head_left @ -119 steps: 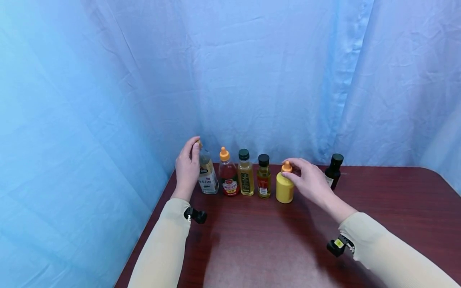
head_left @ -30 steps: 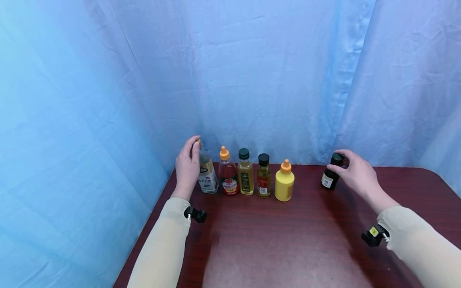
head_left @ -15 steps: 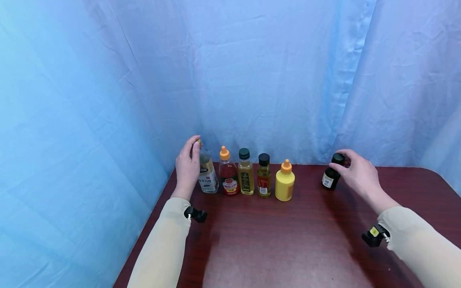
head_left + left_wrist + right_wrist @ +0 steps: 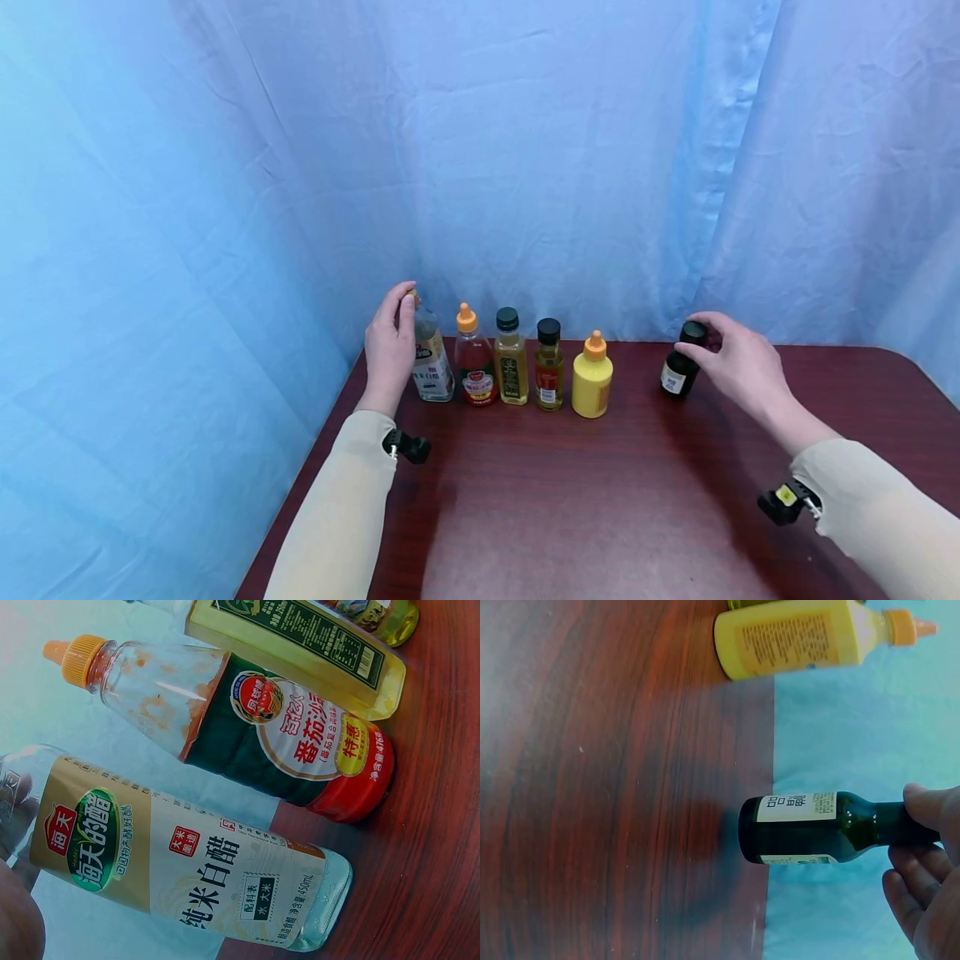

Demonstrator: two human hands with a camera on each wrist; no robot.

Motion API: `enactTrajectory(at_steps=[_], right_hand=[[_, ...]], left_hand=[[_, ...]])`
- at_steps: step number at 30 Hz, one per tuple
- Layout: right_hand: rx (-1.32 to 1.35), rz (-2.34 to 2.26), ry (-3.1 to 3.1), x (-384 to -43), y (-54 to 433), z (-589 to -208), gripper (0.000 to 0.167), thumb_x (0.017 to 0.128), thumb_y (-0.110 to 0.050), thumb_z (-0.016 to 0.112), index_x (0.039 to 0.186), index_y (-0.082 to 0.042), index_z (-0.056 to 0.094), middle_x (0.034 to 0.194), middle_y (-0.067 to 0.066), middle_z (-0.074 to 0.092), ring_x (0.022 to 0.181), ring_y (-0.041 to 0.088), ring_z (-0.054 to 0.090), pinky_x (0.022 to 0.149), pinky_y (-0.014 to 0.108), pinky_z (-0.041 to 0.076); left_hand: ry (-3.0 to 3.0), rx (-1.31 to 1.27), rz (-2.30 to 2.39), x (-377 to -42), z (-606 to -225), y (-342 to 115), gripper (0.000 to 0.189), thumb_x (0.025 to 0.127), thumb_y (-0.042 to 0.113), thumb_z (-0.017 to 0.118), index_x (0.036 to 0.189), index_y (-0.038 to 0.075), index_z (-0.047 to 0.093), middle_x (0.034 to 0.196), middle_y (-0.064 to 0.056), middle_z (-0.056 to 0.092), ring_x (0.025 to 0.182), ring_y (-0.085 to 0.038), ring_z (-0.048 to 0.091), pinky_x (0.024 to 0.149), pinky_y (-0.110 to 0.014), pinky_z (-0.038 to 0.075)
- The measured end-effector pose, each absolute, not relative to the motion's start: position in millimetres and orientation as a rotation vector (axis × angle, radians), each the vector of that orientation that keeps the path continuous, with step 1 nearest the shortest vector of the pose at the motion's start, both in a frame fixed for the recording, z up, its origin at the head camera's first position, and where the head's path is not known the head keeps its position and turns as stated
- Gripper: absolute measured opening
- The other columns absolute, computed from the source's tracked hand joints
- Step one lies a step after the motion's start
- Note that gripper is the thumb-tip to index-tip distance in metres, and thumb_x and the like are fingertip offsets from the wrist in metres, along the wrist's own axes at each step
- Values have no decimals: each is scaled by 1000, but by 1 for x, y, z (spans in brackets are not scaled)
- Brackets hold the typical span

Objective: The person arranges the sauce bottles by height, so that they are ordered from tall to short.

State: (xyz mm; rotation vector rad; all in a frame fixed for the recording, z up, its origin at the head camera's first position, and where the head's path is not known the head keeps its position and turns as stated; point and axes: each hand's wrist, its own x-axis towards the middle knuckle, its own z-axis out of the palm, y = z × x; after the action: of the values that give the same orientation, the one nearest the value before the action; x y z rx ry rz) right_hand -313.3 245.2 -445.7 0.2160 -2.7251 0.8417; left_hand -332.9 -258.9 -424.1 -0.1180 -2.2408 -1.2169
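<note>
At the left end of the bottle row my left hand (image 4: 390, 346) pinches the cap of a clear white vinegar bottle (image 4: 433, 367), which stands upright. Its white and gold label (image 4: 202, 862) faces the left wrist camera. Over on the right, my right hand (image 4: 738, 358) grips a small dark glass bottle (image 4: 795, 829) by its black-capped neck, thumb on one side and fingers on the other. The bottle leans slightly in the head view, base toward the left. A yellow squeeze bottle (image 4: 592, 387) with an orange nozzle is the closest one to its left.
Between the vinegar and the yellow bottle stand a ketchup squeeze bottle (image 4: 477, 371), a square oil bottle (image 4: 513, 371) with a dark green cap and a black-capped oil bottle (image 4: 549, 379). Blue curtains (image 4: 555, 167) hang behind the dark red wooden table (image 4: 570, 500).
My right hand has left the yellow squeeze bottle and gone right to the dark bottle, which it has now shifted slightly left. The left hand stays on the vinegar cap.
</note>
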Motion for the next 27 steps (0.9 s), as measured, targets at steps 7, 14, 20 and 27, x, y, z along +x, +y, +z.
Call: enactTrajectory(at_steps=[7, 14, 20, 27], right_hand=[[263, 843, -2729, -301, 236, -442, 55, 106, -40, 77, 149, -9, 64, 126, 22, 74, 102, 41, 72, 78, 60, 53], [298, 850, -2732, -294, 228, -441, 53, 105, -37, 80, 148, -10, 65, 128, 21, 73, 106, 41, 71, 81, 61, 54], [316, 861, -2731, -292, 225, -442, 52, 104, -38, 81, 146, -11, 67, 128, 21, 73, 104, 40, 71, 81, 60, 53], [328, 855, -2728, -291, 223, -445, 50, 104, -37, 81, 145, -11, 67, 127, 20, 74, 105, 40, 70, 81, 60, 53]], left_hand=[[-2241, -118, -1224, -332, -424, -258, 46, 120, 48, 43, 156, 24, 62, 138, -6, 72, 131, -27, 66, 110, -54, 52], [-2242, -121, -1228, -332, -422, -258, 48, 121, 47, 43, 156, 20, 61, 138, -7, 71, 132, -29, 65, 110, -56, 51], [-2252, -114, -1232, -331, -421, -258, 47, 121, 47, 42, 157, 23, 61, 139, -7, 71, 132, -28, 64, 111, -55, 51], [-2253, -114, -1239, -331, -421, -258, 47, 120, 47, 43, 157, 23, 61, 140, -6, 71, 133, -27, 64, 113, -54, 50]])
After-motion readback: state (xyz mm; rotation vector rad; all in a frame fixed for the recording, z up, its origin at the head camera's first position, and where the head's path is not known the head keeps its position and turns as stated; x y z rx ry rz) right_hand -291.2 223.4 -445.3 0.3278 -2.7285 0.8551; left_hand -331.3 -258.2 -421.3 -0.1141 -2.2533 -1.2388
